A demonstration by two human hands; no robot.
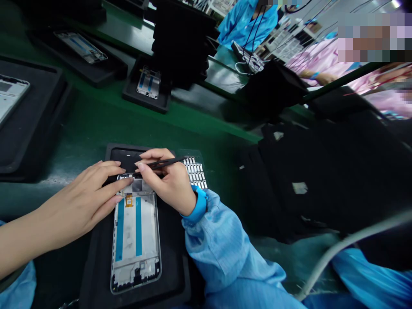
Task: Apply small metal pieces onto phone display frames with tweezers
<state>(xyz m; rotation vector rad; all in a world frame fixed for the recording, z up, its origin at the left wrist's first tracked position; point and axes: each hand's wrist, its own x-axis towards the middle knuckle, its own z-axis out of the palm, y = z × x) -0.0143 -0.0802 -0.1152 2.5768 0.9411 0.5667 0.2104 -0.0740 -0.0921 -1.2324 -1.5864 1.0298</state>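
Observation:
A phone mid-frame [146, 240] with two blue strips and a small orange flex cable [129, 200] lies face down in a black foam tray [174, 257]. My left hand [92, 195] rests over its upper left edge, fingers stretched out, the index fingertip touching near the top. Pinched in my right hand [170, 182] is a pair of black tweezers [165, 162], tilted across the top edge of the phone. The tips are partly hidden by my fingers, so I cannot tell whether they grip anything. Beside my right wrist is a sheet of small silver-and-black parts [196, 174].
More phone frames lie in black trays: one at far left [13, 96], another at upper left [80, 46], a third [149, 82] ahead. Tall stacks of black trays [183, 43] stand behind and at right [315, 171]. A grey hose [347, 244] curves at lower right. People sit across the bench.

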